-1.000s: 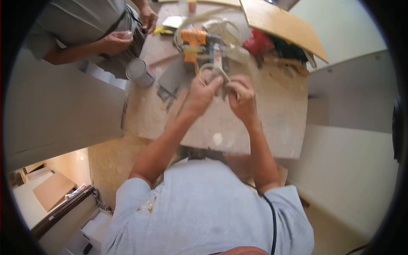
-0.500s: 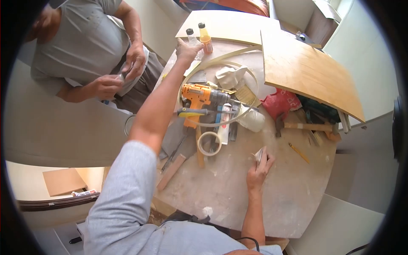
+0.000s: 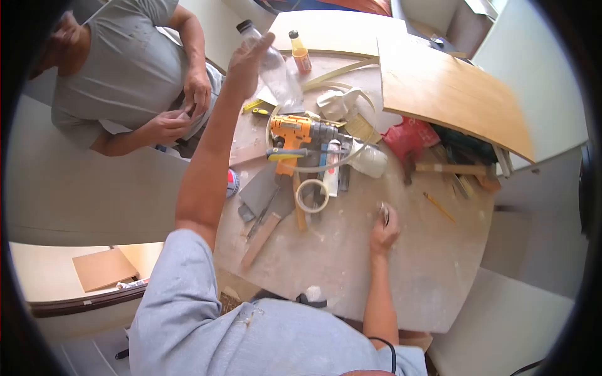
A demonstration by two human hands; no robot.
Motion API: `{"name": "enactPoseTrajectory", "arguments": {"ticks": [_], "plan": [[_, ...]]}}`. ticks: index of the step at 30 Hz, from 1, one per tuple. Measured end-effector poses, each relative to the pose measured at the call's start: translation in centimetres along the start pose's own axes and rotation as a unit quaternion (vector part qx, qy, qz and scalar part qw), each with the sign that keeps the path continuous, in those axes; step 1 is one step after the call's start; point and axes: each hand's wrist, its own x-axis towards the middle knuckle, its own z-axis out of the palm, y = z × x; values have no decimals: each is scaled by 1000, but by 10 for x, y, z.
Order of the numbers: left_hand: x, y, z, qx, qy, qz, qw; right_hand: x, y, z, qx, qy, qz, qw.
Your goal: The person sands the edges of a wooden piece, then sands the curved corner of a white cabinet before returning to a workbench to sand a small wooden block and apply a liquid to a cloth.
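My left hand point(image 3: 246, 62) grips a clear plastic bottle point(image 3: 279, 76) with a black cap, held tilted above the far left of the worktable point(image 3: 414, 269). A yellow-orange bottle point(image 3: 300, 55) with a black cap stands just right of it. Near the table's middle right, my right hand point(image 3: 384, 233) is closed around a small object point(image 3: 384, 213) with a pale and dark edge, too small to name. Between the hands lie an orange drill point(image 3: 291, 135), a masking tape roll point(image 3: 311, 195), a white mask point(image 3: 338, 102) and a white container point(image 3: 369, 161).
A co-worker in a grey shirt point(image 3: 125, 69) stands at the left, both hands together. Curved wooden boards point(image 3: 451, 94) overhang the table's far right. A hammer point(image 3: 451, 169), a red bag point(image 3: 411, 139), a pencil point(image 3: 439, 207) and a wood strip point(image 3: 261, 240) lie on the table.
My left hand has lifted the clear bottle from beside the yellow-orange one, up and to the left. My right hand stays near the same spot. The view has shifted slightly.
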Motion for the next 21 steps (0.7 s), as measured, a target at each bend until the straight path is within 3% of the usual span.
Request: {"name": "enactPoseTrajectory", "arguments": {"ticks": [2,3,4,5,8,9,10,13,15,17,19,21], "plan": [[-71,44,25,-32,-109,-42,993,5,35,2,45,-32,213,976],[-111,59,42,-26,-162,-68,984,27,-16,-15,183,8,235,954],[-150,68,59,-1,-170,-100,980,39,-44,-20,283,54,192,938],[-194,72,71,26,-183,-142,972,50,-95,-38,298,58,194,933],[-289,93,77,201,-314,-80,925,26,-205,-72,327,14,83,941],[-313,95,72,189,-338,-85,918,0,-224,-79,312,35,94,945],[-331,95,67,200,-354,-103,908,-18,-241,-86,352,-2,108,930],[-371,113,46,269,-374,-113,880,-79,-288,-94,400,-52,121,907],[-396,107,32,309,-354,-30,882,-121,-306,-96,403,-63,142,902],[-418,109,18,337,-385,-29,859,-159,-308,-96,293,-59,94,950],[-443,103,5,366,-398,20,841,-189,-305,-101,293,-53,107,948],[-461,102,-4,370,-417,31,830,-216,-308,-113,368,-111,215,898]]}}
